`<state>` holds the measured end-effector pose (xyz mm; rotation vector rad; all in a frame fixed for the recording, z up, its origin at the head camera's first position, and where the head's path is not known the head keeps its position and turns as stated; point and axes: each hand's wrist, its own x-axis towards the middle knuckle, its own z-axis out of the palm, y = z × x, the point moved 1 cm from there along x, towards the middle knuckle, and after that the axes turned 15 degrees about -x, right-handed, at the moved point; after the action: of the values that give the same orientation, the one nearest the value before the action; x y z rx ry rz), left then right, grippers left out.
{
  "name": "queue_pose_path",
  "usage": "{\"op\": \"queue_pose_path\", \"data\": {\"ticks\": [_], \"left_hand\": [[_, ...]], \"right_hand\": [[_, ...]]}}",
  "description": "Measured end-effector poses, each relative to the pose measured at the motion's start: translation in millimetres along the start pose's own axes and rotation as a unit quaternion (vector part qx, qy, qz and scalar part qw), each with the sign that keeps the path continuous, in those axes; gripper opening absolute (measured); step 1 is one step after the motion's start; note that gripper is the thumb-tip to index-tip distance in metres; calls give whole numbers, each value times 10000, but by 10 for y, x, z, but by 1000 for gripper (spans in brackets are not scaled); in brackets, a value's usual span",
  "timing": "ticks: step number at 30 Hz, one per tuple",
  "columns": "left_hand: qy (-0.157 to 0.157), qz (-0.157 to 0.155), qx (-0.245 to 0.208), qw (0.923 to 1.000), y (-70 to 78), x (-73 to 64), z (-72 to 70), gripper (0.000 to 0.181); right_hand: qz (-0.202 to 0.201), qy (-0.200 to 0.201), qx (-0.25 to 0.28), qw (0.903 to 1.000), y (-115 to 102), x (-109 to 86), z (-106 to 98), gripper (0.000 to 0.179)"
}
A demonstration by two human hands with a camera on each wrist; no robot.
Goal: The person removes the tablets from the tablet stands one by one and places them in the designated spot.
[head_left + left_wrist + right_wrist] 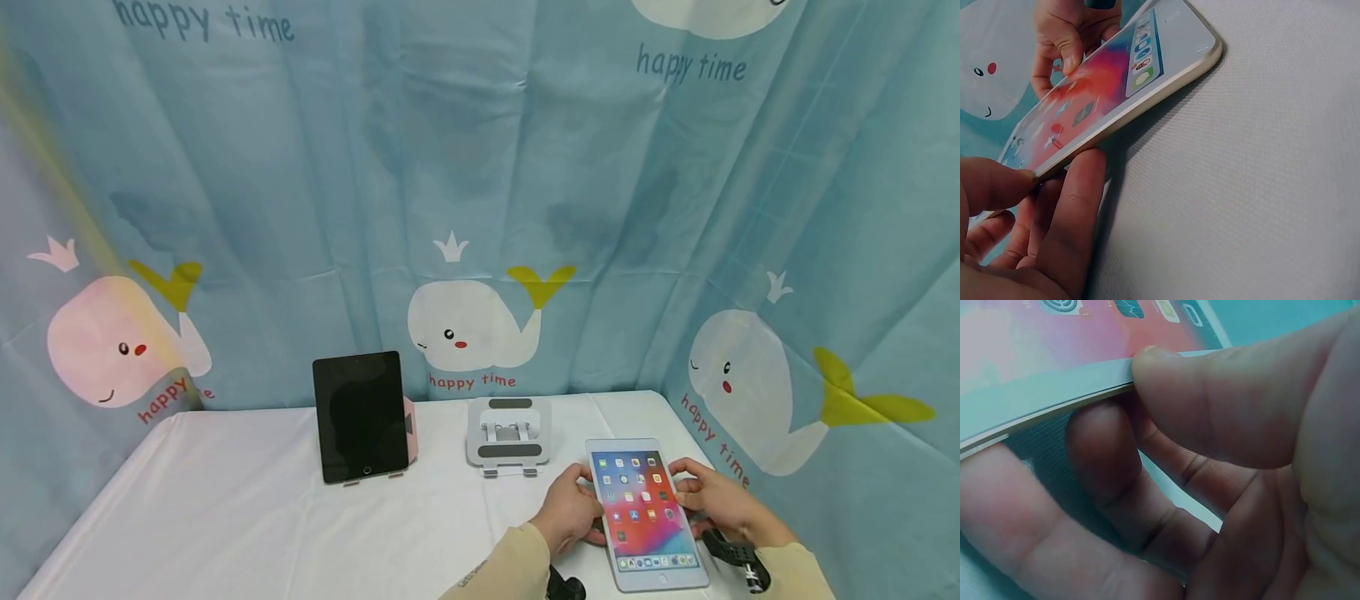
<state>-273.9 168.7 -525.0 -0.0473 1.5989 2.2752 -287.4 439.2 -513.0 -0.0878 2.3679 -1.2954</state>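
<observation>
A white-bordered tablet (647, 515) with a lit screen of app icons is held between both hands at the right of the head view. My left hand (567, 510) grips its left edge, and my right hand (723, 502) its right edge. In the left wrist view the left thumb (997, 183) lies against the rim while other fingers reach beneath. The right wrist view has the right thumb (1210, 403) on the front border, with fingers under the back. The tablet's home-button end comes close to the white cloth; whether it touches cannot be told.
A dark tablet (362, 417) leans upright on a pink stand (410, 429) at the back left. Near the back middle lies a grey and white folding stand (509, 432). White cloth (225, 517) covers the table, and a blue whale-print curtain (465, 167) hangs behind and at the sides.
</observation>
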Motion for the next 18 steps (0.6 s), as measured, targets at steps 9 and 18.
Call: {"op": "queue_pose_path", "data": {"ticks": [9, 18], "left_hand": [[65, -71, 82, 9999, 1, 2, -1, 41], [112, -41, 206, 9997, 10, -11, 23, 40]], "right_hand": [[91, 2, -122, 9999, -26, 23, 3, 36], [230, 84, -206, 9995, -45, 16, 5, 39]]}}
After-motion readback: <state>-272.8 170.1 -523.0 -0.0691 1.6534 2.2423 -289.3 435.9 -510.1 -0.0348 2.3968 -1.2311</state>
